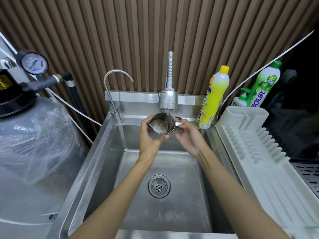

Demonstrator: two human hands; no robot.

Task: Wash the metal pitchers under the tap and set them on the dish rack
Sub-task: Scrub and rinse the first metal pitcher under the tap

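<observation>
Pitcher (161,125), metal, held tilted over the far end of the sink (103,152), its mouth turned toward me; the stream from the tap (168,100) falls just inside its right rim. The left hand (150,140) wraps the body from below and from the left, fingers curled round it. The right hand (187,137) grips the handle (178,125) on the right side. I judge the rinse to be under way, with the carry to the dish rack (250,140) not yet begun. Risks as I read them: wet steel is slippery, so a loosened hold when one hand lets go could drop the pitcher into the basin toward the drain (159,185). Water striking the tilted inner wall may also splash over the far ledge. The rack lies to the right of the sink, touching its edge. The yellow bottle (213,99) stands on the far right corner of the sink, between the tap and the far end of the rack, and I think a wide swing right could knock it; a lower, nearer path looks safer. A green bottle (264,83) and a small pump bottle (240,99) stand beyond the rack. A thin curved tap (112,87) rises at the far left corner, and a plastic-wrapped tank (34,144) with a gauge (34,63) stands left of the sink, well apart from the route.
</observation>
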